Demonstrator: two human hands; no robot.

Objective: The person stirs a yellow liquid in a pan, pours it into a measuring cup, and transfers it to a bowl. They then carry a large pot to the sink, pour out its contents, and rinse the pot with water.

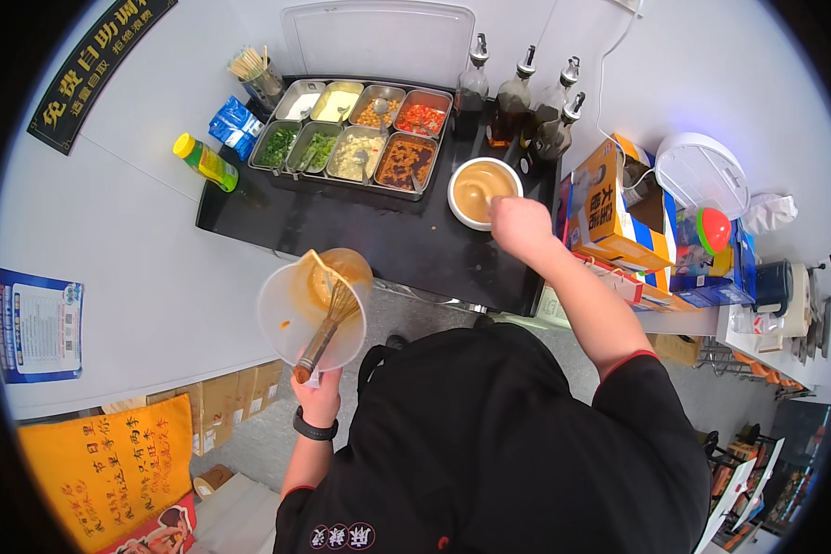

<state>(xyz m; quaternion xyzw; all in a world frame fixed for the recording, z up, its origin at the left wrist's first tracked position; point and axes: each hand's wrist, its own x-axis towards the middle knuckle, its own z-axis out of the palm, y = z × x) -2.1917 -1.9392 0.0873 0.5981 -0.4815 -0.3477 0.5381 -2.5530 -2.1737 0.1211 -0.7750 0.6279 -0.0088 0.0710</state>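
Note:
My left hand (320,399) grips the handle side of a translucent plastic pitcher (275,294), which tilts beyond the black counter's front edge. A wire whisk (322,338) leans inside it, and tan sauce coats the pitcher's far inner wall. Over on the counter, my right hand (524,225) is closed at the rim of a round white bowl (455,208). Smooth tan sauce (481,183) with a swirl on its surface lies in this bowl. A short pale end of a utensil shows at my right fingertips; the rest of it is hidden.
Behind the black counter's (332,225) front strip sits a metal condiment tray (346,181) with several filled pans and spoons. Several pour-spout bottles (510,104) stand right of it. A yellow-capped bottle (208,163), blue packet (235,128) and chopstick holder (263,90) are left. Cartons (616,208) border the right.

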